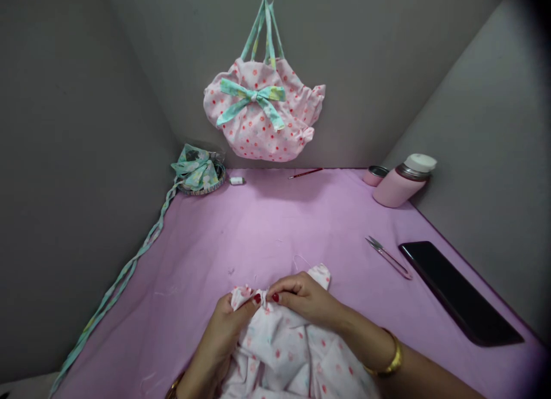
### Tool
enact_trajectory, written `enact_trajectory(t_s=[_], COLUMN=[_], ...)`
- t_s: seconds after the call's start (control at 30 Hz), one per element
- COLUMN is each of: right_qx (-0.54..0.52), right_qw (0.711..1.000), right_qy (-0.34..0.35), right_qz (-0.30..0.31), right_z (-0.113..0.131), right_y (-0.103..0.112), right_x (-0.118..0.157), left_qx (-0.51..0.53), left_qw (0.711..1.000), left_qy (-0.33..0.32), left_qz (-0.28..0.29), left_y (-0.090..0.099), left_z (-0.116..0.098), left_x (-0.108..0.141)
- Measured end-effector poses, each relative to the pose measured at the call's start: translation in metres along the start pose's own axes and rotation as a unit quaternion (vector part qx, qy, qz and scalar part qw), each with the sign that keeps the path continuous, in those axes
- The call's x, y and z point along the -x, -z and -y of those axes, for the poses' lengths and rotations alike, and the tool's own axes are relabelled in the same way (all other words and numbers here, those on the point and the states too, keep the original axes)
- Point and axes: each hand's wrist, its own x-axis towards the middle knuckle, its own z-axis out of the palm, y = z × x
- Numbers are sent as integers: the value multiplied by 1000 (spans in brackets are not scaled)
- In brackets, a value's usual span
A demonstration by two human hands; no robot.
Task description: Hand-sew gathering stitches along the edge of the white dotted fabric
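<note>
Step, judged: hand-working the bunched edge of spotted cloth (279,347), lower centre of frame.
Left hand (227,327) grips cloth; right hand (310,301) grip narrow at same edge, contents unclear. Next move likely needs left steady, right precise.

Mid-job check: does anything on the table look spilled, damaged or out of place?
Nothing looks spilled or damaged. Slightly untidy: loose thread scraps lie on the tablecloth beyond the left hand, and green straps trail from the basket along its left edge instead of lying coiled.
</note>
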Motion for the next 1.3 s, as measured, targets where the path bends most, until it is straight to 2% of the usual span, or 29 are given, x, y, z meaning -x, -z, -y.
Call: enact_trajectory(t_s=[0.2,0.27,0.4,0.97,1.07,1.13,1.3], right_qx=[-18,-20,-30,-2,12,33,80], right_qw=[999,999,999,1000,1000,999,997], right_qy=[-21,-32,-12,-8,-13,-13,0], right_qz=[-26,-17,13,-2,-5,-10,-24], right_z=[-1,-3,-6,-3,-1,1,7], right_y=[-2,-2,0,0,-2,-3,-6], right_x=[1,2,2,2,2,2,1], left_qx=[-1,0,-18,-22,-66,-130,-274], left_qw=[1000,1000,999,997,994,985,935], left_qy=[-8,-7,-18,-16,-29,-62,-168], left_qz=[-9,-6,-22,-67,-78,-98,-152], left_y=[-1,-1,0,3,5,8,10], left_z=[1,1,3,6,8,11,14], left_x=[-2,-3,-3,-3,-4,-5,-5])
